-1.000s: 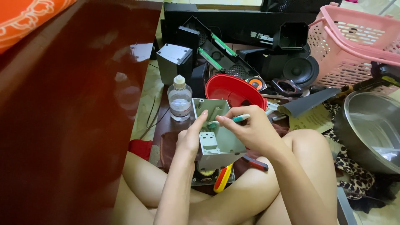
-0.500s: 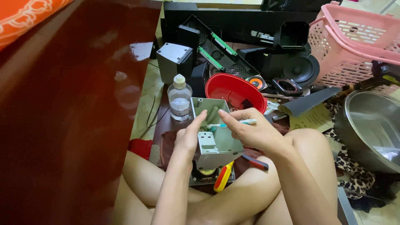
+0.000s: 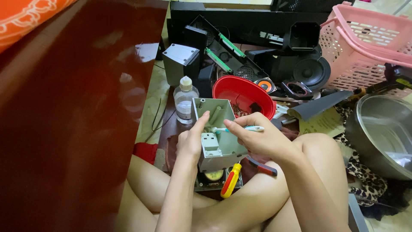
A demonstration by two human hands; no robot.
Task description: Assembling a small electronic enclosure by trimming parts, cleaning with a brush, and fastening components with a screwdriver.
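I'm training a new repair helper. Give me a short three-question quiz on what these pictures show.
1. True or false: the left hand holds the grey box.
2. What does the right hand hold? A) toothbrush B) hammer C) spoon
3. What colour is the bowl behind the box?

Key: 1 true. 2 A, the toothbrush. 3 red.
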